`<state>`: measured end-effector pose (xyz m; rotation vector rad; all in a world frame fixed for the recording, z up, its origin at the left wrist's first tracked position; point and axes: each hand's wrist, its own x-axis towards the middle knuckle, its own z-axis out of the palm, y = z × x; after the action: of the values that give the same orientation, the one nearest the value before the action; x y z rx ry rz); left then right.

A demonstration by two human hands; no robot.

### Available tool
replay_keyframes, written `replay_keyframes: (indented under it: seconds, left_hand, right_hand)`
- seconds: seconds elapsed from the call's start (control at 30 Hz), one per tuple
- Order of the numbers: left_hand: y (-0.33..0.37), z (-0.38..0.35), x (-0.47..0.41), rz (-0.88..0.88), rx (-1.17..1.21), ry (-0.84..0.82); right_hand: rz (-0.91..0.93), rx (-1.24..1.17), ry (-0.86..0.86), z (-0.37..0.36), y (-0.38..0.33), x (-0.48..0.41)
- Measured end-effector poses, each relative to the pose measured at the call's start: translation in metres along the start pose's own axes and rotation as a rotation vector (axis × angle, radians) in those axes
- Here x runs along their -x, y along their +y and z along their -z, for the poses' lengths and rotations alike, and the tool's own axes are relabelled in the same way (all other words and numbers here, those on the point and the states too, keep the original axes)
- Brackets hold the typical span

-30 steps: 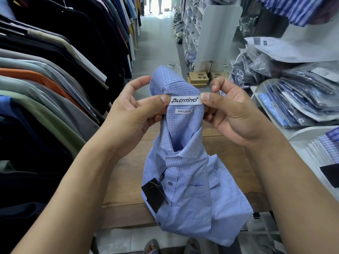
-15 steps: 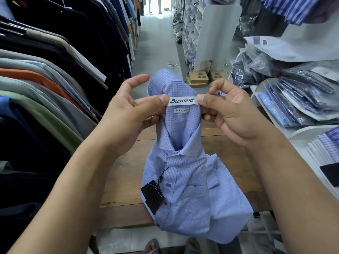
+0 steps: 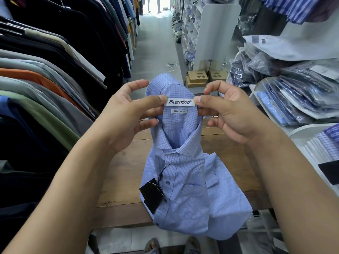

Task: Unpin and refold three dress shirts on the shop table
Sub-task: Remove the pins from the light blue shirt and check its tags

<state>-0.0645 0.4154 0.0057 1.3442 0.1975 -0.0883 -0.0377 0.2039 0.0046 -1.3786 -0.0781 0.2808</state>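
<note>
A light blue checked dress shirt (image 3: 185, 189) hangs lifted by its collar over the wooden shop table (image 3: 124, 180), its lower part draped past the table's front edge. A white brand label (image 3: 179, 102) shows inside the collar, and a black hang tag (image 3: 151, 195) dangles from a button. My left hand (image 3: 128, 114) pinches the collar at the label's left end with thumb and fingers. My right hand (image 3: 231, 114) pinches the collar at the label's right end.
Hanging garments (image 3: 45, 79) on a rack crowd the left side. White shelves on the right hold bagged shirts (image 3: 297, 96) and folded shirts (image 3: 328, 143). Cardboard boxes (image 3: 197, 77) sit at the table's far end. An aisle (image 3: 156, 43) runs ahead.
Both hands and the collar have shifted very slightly upward and held there. The grip on the collar is unchanged.
</note>
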Motion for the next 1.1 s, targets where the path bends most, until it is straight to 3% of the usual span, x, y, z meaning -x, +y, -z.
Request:
replay_keyframes:
  seconds: [0.57, 0.8, 1.1]
  left_hand:
    - [0.001, -0.004, 0.000, 0.038, 0.004, -0.008]
    - [0.002, -0.011, 0.003, 0.024, -0.017, -0.083]
    - [-0.002, -0.006, -0.003, 0.030, 0.030, -0.001]
  right_hand:
    - [-0.028, 0.036, 0.029, -0.001, 0.002, -0.002]
    - [-0.036, 0.008, 0.007, 0.002, 0.008, -0.004]
    - [0.021, -0.072, -0.101, 0.004, 0.007, -0.003]
